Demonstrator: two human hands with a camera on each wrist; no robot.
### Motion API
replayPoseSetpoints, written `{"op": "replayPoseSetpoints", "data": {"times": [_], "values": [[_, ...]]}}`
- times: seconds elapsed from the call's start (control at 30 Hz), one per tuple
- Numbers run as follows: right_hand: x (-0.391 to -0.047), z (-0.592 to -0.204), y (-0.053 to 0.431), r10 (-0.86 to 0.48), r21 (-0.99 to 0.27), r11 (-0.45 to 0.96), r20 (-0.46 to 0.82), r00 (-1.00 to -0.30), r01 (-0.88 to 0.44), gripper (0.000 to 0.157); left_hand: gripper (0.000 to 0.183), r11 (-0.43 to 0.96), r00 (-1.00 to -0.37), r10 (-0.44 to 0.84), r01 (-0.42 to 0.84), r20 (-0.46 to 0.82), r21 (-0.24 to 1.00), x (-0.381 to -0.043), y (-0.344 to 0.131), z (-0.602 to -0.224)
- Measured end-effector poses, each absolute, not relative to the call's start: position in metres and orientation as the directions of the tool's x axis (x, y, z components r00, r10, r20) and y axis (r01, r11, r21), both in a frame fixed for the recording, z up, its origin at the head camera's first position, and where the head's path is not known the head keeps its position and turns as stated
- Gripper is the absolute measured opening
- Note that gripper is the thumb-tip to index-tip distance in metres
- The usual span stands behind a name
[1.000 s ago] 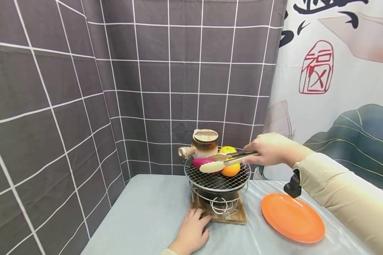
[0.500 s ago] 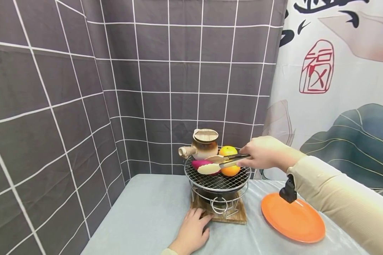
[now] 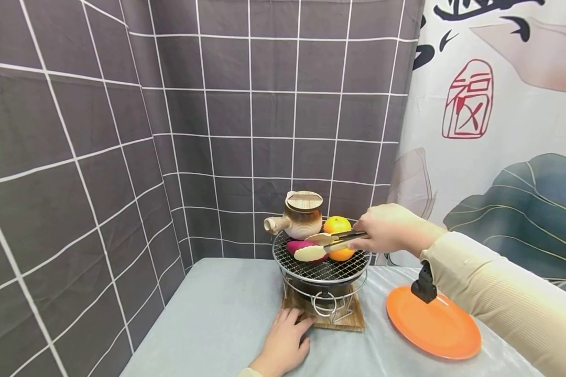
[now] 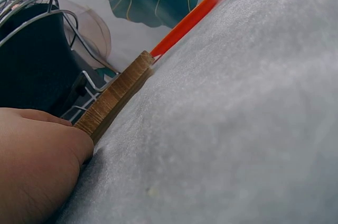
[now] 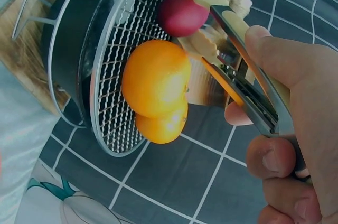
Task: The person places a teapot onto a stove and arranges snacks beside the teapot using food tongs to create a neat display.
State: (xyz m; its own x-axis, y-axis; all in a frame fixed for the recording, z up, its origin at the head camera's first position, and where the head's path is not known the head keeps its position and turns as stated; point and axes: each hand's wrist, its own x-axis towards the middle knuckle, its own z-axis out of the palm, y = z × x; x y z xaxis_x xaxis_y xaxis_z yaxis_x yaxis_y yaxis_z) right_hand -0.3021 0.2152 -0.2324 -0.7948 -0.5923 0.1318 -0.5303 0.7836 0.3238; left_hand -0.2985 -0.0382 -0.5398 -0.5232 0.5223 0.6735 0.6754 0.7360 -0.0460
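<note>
My right hand [image 3: 384,228] grips a pair of metal tongs [image 5: 253,76] with cream tips. The tips straddle a smooth magenta oblong [image 5: 182,14] on the wire grill rack [image 3: 325,269]; how firmly they press on it I cannot tell. Two oranges [image 5: 157,78] sit side by side on the rack, just right of the oblong in the head view. Behind stands a lidded clay pot [image 3: 303,217] with a side handle. My left hand [image 3: 283,340] rests its fingers on the near left edge of the wooden board [image 3: 339,322] beneath the stove [image 4: 37,65].
An orange plate [image 3: 433,322] lies on the right of the pale cloth-covered table [image 3: 207,324], below the right forearm. A dark grid-patterned curtain [image 3: 273,115] hangs close behind the rack and along the left side.
My right hand and the tongs have moved left and lower, down around the magenta oblong, which sits slightly further right. My left hand stays put on the board.
</note>
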Motion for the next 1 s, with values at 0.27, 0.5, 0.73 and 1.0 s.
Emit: {"op": "replayPoseSetpoints", "data": {"times": [0.27,0.5,0.73,1.0], "values": [[-0.3020,-0.2335,0.2139,-0.596,0.315,0.783,0.133,-0.792,-0.537,0.035,0.041,0.738,-0.524,0.523,0.673,0.672,-0.049,-0.2990,-0.0382,-0.5402],[-0.3012,-0.2331,0.2116,-0.600,0.316,0.779,0.128,-0.789,-0.541,0.034,0.041,0.740,-0.528,0.524,0.671,0.668,-0.050,-0.2980,-0.0378,-0.5382],[-0.3010,-0.2323,0.2116,-0.603,0.328,0.776,0.139,-0.786,-0.538,0.033,0.041,0.739,-0.532,0.526,0.672,0.663,-0.047,-0.2979,-0.0371,-0.5369],[-0.3020,-0.2322,0.2125,-0.594,0.318,0.784,0.138,-0.792,-0.533,0.034,0.041,0.739,-0.531,0.523,0.672,0.667,-0.044,-0.2986,-0.0375,-0.5399]]}}
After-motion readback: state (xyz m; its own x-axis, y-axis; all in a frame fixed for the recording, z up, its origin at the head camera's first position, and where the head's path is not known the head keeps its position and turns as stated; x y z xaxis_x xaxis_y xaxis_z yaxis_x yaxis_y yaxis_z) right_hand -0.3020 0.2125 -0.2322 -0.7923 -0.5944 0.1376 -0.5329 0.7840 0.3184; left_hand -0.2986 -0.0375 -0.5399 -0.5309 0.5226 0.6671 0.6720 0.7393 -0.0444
